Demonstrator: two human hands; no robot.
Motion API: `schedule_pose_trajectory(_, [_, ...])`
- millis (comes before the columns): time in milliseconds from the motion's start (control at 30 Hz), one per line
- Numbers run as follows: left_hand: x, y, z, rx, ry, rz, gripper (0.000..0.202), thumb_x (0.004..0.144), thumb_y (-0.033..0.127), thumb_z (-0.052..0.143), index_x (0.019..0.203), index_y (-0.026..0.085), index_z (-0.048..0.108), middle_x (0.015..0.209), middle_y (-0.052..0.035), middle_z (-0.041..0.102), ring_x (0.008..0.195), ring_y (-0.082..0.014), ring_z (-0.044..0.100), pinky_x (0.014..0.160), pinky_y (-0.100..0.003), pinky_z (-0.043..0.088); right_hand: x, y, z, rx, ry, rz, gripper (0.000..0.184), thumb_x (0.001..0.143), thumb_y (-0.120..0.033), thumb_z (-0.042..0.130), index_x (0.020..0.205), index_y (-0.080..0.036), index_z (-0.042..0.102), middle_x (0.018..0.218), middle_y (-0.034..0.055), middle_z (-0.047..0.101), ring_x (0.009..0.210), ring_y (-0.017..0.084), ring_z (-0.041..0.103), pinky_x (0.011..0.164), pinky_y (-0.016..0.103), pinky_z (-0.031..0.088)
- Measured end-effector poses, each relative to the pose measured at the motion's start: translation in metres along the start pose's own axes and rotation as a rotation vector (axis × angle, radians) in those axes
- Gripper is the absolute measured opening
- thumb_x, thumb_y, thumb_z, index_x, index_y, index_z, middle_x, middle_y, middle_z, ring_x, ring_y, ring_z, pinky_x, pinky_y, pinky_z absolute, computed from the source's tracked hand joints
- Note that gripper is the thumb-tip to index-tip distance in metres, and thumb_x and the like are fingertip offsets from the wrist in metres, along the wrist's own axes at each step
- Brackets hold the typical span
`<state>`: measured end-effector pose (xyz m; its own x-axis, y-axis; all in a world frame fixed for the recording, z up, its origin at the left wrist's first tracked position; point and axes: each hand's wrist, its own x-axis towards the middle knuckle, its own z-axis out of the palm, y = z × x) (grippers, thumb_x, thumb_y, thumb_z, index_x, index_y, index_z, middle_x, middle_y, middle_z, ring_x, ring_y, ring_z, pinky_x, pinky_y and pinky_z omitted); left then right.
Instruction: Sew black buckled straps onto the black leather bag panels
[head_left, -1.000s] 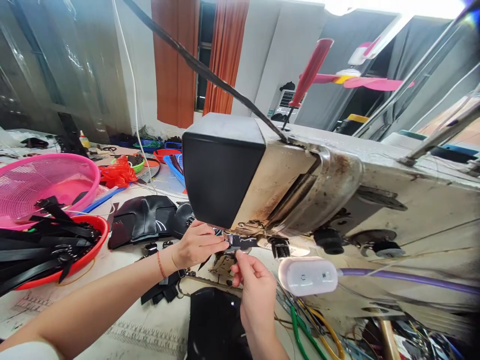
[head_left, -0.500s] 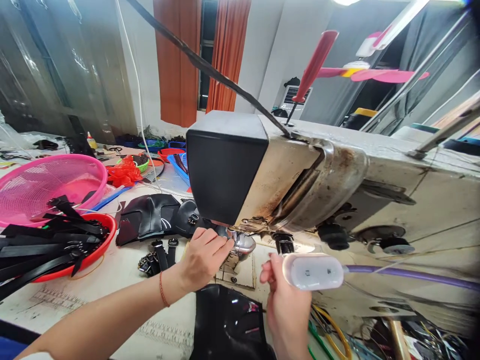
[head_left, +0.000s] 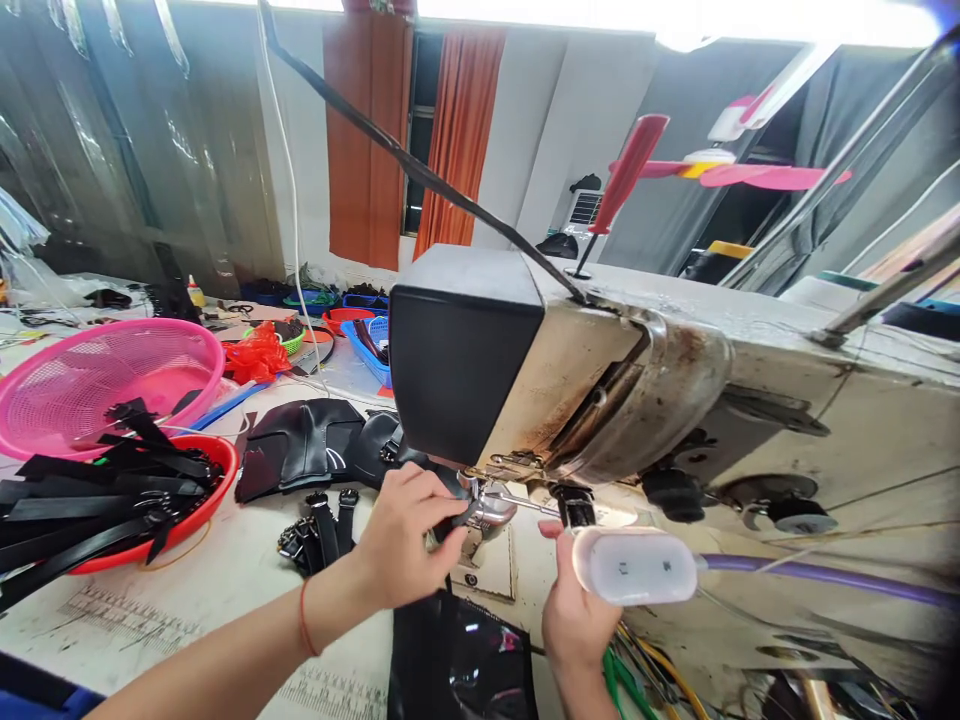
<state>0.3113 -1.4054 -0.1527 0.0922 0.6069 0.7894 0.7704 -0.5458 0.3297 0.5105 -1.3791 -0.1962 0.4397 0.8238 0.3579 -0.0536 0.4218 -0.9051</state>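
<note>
My left hand (head_left: 405, 540) is closed, its fingers pinching a small black piece at the shiny metal presser foot (head_left: 489, 508) under the head of the sewing machine (head_left: 585, 370). My right hand (head_left: 576, 610) is raised just right of the foot, behind the white machine lamp (head_left: 636, 566), which hides its fingertips. A glossy black piece (head_left: 461, 660) lies below both hands at the table's near edge.
A red basket (head_left: 199, 500) of black straps and a pink basket (head_left: 112, 380) stand at the left. Black leather parts (head_left: 307, 445) and buckled straps (head_left: 322, 520) lie beside the machine. A red-handled screwdriver (head_left: 619, 180) stands on the machine top. Green and yellow tools (head_left: 637, 680) lie at lower right.
My left hand has closed on the piece by the presser foot. My right hand has moved right, away from the needle area, and now sits behind the lamp.
</note>
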Motion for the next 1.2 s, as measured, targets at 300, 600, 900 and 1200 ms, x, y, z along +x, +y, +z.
schedule_pose_trajectory(300, [0.009,-0.101,-0.005,-0.539,-0.092,-0.838,0.056,0.07,0.054,0.07,0.105,0.011,0.061,0.088,-0.0088,0.069,0.092,-0.0253,0.063,0.083,-0.036,0.047,-0.054,-0.013,0.046,-0.315,-0.539,-0.307,0.02,0.084,-0.036,0.062,0.077,-0.018,0.066,0.064,0.0015,0.057,0.057,0.015,0.052,0.054,0.026,0.042])
schedule_pose_trajectory(600, [0.003,-0.059,-0.085,-0.403,-0.156,-0.89,0.058,0.063,0.052,0.075,0.104,0.018,0.054,0.069,0.0037,0.061,0.066,-0.0168,0.058,0.065,-0.028,0.041,-0.072,-0.028,0.047,-0.142,-0.458,0.311,0.052,0.079,-0.065,0.054,0.055,-0.021,0.042,0.055,-0.0036,0.038,0.054,0.012,0.038,0.051,0.024,0.034])
schedule_pose_trajectory(900, [-0.018,-0.023,-0.068,0.283,0.111,-0.302,0.077,0.068,0.065,0.071,0.125,0.02,0.047,0.123,-0.0156,0.052,0.111,-0.0339,0.055,0.093,-0.051,0.043,-0.061,-0.029,0.044,-0.05,-0.412,0.443,0.048,0.073,-0.064,0.065,0.064,-0.018,0.055,0.059,-0.0042,0.039,0.058,0.011,0.034,0.053,0.023,0.03])
schedule_pose_trajectory(1200, [-0.027,-0.001,-0.029,0.343,-0.567,0.256,0.124,0.044,0.069,0.082,0.145,0.018,0.032,0.15,-0.0248,0.032,0.138,-0.0506,0.024,0.107,-0.074,0.007,-0.053,-0.044,0.05,0.198,-0.323,0.761,0.046,0.06,-0.057,0.08,0.079,-0.017,0.068,0.062,-0.0017,0.056,0.061,0.013,0.047,0.055,0.024,0.041])
